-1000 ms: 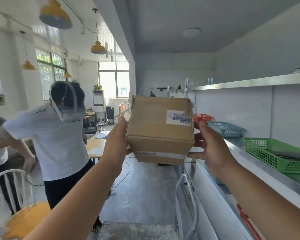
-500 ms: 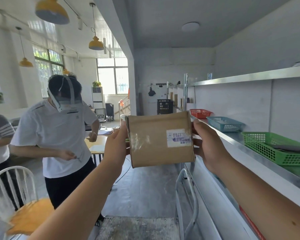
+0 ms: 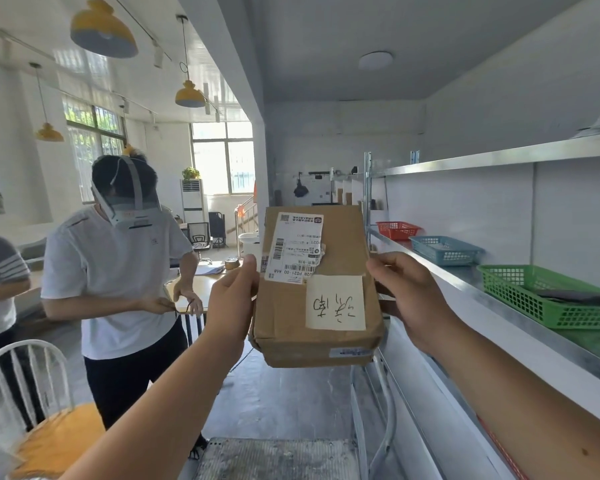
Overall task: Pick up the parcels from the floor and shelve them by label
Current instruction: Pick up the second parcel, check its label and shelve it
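Observation:
I hold a brown cardboard parcel up at chest height between both hands. Its face toward me carries a white shipping label with barcodes and a cream note with handwritten characters, both upside down. My left hand grips the parcel's left edge, thumb on the front by the label. My right hand grips the right edge, fingers curled behind it. The metal shelf runs along the wall on my right.
On the shelf stand a red basket, a blue basket and a green basket holding something dark. An upper shelf runs above. A person in a headset stands left. A white chair is at lower left.
I have turned the parcel over in my hands, so that the face with the large shipping label and handwritten note shows. The person on the left shifted their arms slightly.

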Motion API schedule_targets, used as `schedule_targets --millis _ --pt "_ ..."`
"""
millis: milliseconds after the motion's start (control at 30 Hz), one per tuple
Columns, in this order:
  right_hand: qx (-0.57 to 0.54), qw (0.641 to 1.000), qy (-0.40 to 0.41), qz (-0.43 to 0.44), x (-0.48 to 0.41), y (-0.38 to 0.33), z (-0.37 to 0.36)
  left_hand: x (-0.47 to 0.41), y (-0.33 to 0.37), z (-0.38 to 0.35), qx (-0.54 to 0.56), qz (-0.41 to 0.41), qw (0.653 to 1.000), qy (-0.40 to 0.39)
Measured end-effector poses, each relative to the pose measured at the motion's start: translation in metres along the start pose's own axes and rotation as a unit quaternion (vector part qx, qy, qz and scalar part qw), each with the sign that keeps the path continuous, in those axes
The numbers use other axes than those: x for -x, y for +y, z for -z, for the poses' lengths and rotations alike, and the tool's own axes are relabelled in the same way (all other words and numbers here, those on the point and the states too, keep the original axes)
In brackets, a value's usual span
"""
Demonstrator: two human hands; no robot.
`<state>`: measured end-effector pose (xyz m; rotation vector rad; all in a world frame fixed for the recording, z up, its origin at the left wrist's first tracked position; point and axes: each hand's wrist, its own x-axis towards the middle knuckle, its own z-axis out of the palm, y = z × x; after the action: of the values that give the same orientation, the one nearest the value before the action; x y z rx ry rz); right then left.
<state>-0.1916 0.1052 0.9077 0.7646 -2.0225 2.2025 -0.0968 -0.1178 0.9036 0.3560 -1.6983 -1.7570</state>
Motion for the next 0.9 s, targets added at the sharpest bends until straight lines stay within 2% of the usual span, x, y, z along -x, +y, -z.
schedule_targets --millis 367,700,900 --pt "0.068 0.995 -0.050 0.055 0.009 0.001 0.008 0.004 0.001 -0.007 0.034 -0.001 0.999 -0.013" --pt "0.066 0.996 -0.029 0.053 0.020 0.011 0.012 0.011 0.014 -0.012 0.054 -0.026 0.998 -0.024" --pt "0.145 0.986 -0.026 0.083 0.029 0.020 0.005 0.012 0.014 -0.009 0.071 -0.019 0.997 -0.020"
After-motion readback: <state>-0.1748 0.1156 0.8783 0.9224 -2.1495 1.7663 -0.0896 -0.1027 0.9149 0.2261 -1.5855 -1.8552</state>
